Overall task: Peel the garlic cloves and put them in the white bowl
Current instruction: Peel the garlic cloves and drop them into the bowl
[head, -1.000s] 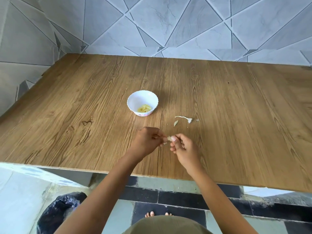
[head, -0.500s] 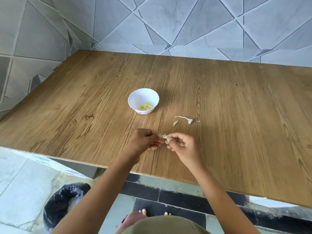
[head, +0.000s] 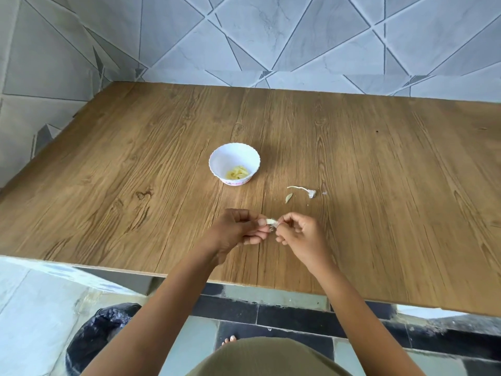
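White bowl [head: 222, 162] ahead-left, peel scraps [head: 311, 193] ahead-right; passable gap between; tabletop [head: 406, 185] open either side.

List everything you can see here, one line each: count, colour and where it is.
tiled wall: one, grey, at the back and left
table: one, brown wood grain, against the tiled wall
white bowl: one, white with a pink pattern near its base, mid-table
peeled garlic cloves: several, exact count unclear, pale yellow, inside the white bowl
garlic clove: one, whitish, between left hand and right hand, above the table's near side
garlic skin scraps: a few, whitish and greenish-brown, on the table right of the bowl
bin bag: one, black, on the floor, lower left
foot: one, toes showing on the floor
left hand: fingers pinch the garlic clove
right hand: fingers pinch its skin end
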